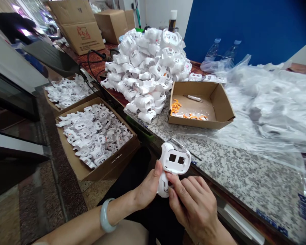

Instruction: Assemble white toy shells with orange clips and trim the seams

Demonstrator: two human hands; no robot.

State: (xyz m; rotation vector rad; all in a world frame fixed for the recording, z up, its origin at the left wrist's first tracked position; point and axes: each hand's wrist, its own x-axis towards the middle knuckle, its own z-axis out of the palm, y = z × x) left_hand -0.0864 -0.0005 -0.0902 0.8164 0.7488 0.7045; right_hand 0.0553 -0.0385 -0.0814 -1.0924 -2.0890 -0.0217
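Note:
Both my hands hold a white moulded plastic housing up over my lap, just off the counter's edge. It has a pair of square openings facing up. My left hand, with a pale green bangle on the wrist, grips its lower side with the thumb. My right hand pinches the lower part with its fingers, and those fingers hide some of the housing. A thin metal tool lies on the counter just behind the housing.
A large heap of white housings stands on the speckled granite counter. Cardboard trays of housings sit to the left, and a tray holds orange pieces. A clear plastic sheet spreads right. Cartons stand behind.

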